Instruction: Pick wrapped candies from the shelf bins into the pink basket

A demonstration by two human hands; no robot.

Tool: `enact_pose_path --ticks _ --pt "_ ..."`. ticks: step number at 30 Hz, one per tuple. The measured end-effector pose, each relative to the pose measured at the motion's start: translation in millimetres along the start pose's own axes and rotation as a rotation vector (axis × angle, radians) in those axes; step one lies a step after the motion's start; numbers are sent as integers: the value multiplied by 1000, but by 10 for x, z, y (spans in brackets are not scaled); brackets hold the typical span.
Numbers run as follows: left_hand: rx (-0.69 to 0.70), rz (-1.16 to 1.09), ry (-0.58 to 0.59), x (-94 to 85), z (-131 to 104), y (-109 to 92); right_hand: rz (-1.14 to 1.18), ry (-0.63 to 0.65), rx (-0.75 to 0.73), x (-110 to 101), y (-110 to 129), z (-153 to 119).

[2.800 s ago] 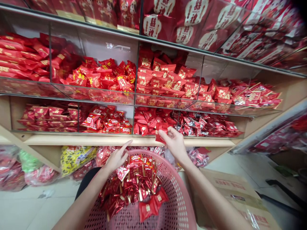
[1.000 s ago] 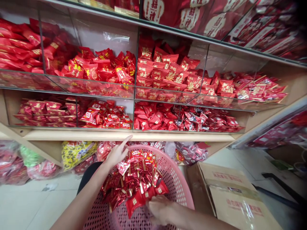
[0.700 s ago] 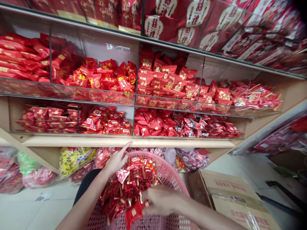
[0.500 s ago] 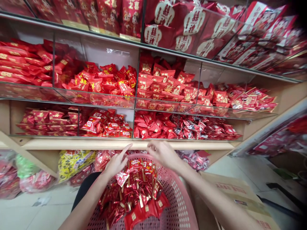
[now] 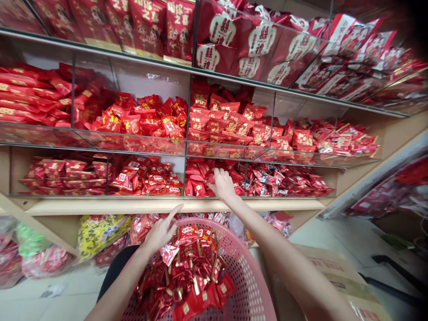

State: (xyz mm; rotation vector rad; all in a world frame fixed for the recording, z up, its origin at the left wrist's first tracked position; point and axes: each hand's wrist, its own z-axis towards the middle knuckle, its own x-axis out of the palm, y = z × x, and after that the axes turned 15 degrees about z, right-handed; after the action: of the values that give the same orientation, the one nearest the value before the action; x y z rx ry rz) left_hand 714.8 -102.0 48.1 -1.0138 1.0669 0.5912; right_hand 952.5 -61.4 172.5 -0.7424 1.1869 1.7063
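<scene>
A pink perforated basket [image 5: 249, 272] stands at the bottom centre, holding a heap of red wrapped packets [image 5: 190, 272]. My left hand [image 5: 162, 229] is over the basket's upper left rim, index finger stretched toward the wooden shelf edge, with nothing held. Up in the lowest shelf compartment right of the centre divider, my right hand [image 5: 222, 183] reaches among small red packets [image 5: 197, 185]. Its fingers are bent down onto them; whether one is gripped is hidden.
Glass-fronted shelves [image 5: 133, 143] of red packets span the view. Beneath them lie a yellow bag [image 5: 102, 234] and other plastic bags. A cardboard box [image 5: 329, 272] is on the floor at the right, with the shelf's wooden side panel [image 5: 391, 138] above.
My right hand has moved from above the basket's rim up and forward into the lowest compartment. My left hand has barely moved. The whole view has shifted slightly.
</scene>
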Motion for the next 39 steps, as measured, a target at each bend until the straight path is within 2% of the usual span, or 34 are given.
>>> enact_pose_path --ticks 3,7,12,17,20,22,24,27,29,31,33,36,39 --pt "0 13 5 3 6 7 44 28 -2 -35 -29 6" --pt "-8 26 16 15 12 8 87 55 -75 -134 -87 -48" --pt "-46 22 35 11 10 -20 119 -7 -163 -312 -85 -177" --pt "-40 6 34 1 4 -36 292 -197 -310 -671 82 -527" --pt "-32 1 34 4 3 -35 486 -219 -297 -758 189 -888" --pt "-29 0 32 6 4 -38 666 -89 -166 -635 225 -1178" --pt "-42 6 33 8 6 -45 902 172 49 -363 237 -1491" --pt "-67 19 38 11 6 -61 1232 522 505 167 245 -1954" --pt "-63 19 29 15 4 -69 1292 664 835 469 271 -2216" --pt "-53 18 19 20 1 -68 1274 764 1030 675 324 -2410" --pt "-46 24 10 24 0 -61 1225 857 1101 805 397 -2534" --pt "-33 24 7 25 2 -45 1214 962 1101 942 515 -2616" --pt "-28 29 11 24 4 -38 1268 962 1088 1065 613 -2640"
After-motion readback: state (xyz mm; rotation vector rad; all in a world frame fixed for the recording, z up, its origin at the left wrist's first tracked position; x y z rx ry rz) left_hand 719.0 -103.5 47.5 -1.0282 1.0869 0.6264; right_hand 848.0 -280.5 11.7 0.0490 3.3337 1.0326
